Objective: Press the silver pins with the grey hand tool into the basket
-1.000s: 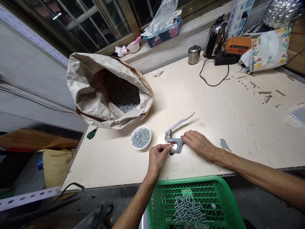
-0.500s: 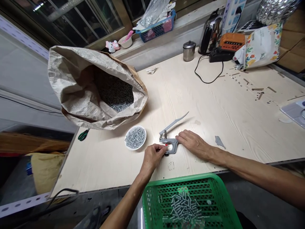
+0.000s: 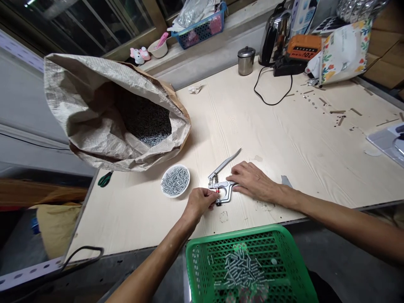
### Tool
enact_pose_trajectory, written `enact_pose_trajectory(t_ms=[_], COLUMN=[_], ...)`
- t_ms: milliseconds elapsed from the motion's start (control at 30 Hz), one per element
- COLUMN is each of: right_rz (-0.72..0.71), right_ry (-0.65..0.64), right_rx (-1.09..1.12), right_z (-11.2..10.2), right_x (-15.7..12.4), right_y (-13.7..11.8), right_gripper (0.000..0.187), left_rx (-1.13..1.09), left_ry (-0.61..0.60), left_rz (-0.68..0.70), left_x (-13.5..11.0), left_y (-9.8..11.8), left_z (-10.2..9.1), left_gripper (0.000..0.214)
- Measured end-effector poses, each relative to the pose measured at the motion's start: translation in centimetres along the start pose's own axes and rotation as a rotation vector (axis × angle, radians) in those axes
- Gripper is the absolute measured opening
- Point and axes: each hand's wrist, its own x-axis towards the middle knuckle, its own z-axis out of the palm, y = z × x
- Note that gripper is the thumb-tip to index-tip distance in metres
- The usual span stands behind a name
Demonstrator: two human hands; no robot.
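Note:
Snap-fastener pliers [image 3: 227,194] in grey metal lie on the table, with the long handle raised, a spring under it and a red tip inside the jaw. My right hand [image 3: 252,182] holds the right end of their frame between thumb and fingers. At the jaw, my left hand [image 3: 199,202] is pinched closed beside the red tip; whatever is between the fingertips is too small to make out. Left of that hand stands a white bowl [image 3: 175,181] full of small silver screws. A green basket [image 3: 246,232] below the table edge holds a pile of longer screw-like pieces [image 3: 242,269].
A large paper-lined sack [image 3: 85,105] of dark metal pieces leans at the back left. Green-handled scissors [image 3: 104,179] lie at the left edge. A metal canister [image 3: 245,61], a kettle [image 3: 275,35] and an orange-black battery box [image 3: 303,47] stand at the back, near scattered scraps.
My right hand has shifted from touching the pliers' frame to gripping it with fingers and thumb. My left hand stays pinched at the jaw. The whole view has shifted slightly.

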Motion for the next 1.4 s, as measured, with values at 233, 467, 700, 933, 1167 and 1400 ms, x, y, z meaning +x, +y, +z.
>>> enact_pose_trajectory(t_ms=[233, 467, 700, 933, 1167, 1400], right_rz=[-0.043, 0.013, 0.015, 0.040, 0.070, 0.118], right_ry=[-0.175, -0.228, -0.239, -0.236, -0.223, -0.270], right_rx=[-0.022, -0.069, -0.166, -0.086, -0.091, -0.215], right_z=[-2.9, -3.7, -2.9, -3.3, -3.3, -3.3], right_x=[2.2, 4.1, 4.5, 3.9, 2.6, 2.2], right_y=[2.0, 2.2, 2.0, 1.2, 1.0, 1.3], right_gripper=[0.080, 0.079, 0.054, 0.034, 0.043, 0.007], left_rx=[-0.027, -0.035, -0.013, 0.628, 0.967, 0.955], left_ry=[-0.004, -0.007, 0.017, 0.399, 0.162, 0.114], left_rz=[-0.080, -0.067, -0.052, 0.513, 0.741, 0.704], left_x=[0.0, 0.0, 0.0, -1.0, 2.0, 2.2], left_y=[0.9, 0.4, 0.0, 1.3, 4.3, 5.4], left_z=[-0.2, -0.1, 0.0, 1.9, 3.2, 3.0], left_gripper=[0.025, 0.028, 0.030, 0.028, 0.060, 0.015])
